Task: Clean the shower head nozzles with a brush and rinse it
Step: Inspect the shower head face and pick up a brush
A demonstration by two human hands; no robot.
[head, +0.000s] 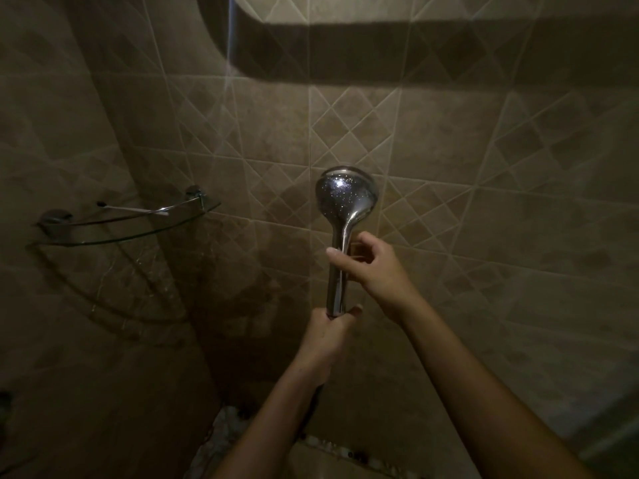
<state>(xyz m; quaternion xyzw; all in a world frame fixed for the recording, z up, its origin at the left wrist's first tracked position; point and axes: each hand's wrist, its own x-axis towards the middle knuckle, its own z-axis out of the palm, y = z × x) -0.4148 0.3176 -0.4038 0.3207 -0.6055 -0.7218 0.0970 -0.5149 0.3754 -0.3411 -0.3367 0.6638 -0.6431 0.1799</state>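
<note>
A chrome hand shower head (pixel 345 198) stands upright in front of the tiled wall, its wet rounded back toward me and its nozzle face turned to the wall, hidden. My left hand (pixel 328 335) grips the bottom of its handle, where the dark hose hangs down. My right hand (pixel 371 267) holds the handle higher up, thumb across the front and fingers curled behind. A thin white brush with a dark tip (pixel 133 209) lies on the glass corner shelf (pixel 114 229) at the left.
Brown tiled walls (pixel 484 167) close in ahead and at the left, meeting in a corner. The wall below the shelf looks wet. A pebble floor (pixel 221 440) shows at the bottom. A dark ledge shadow runs across the top.
</note>
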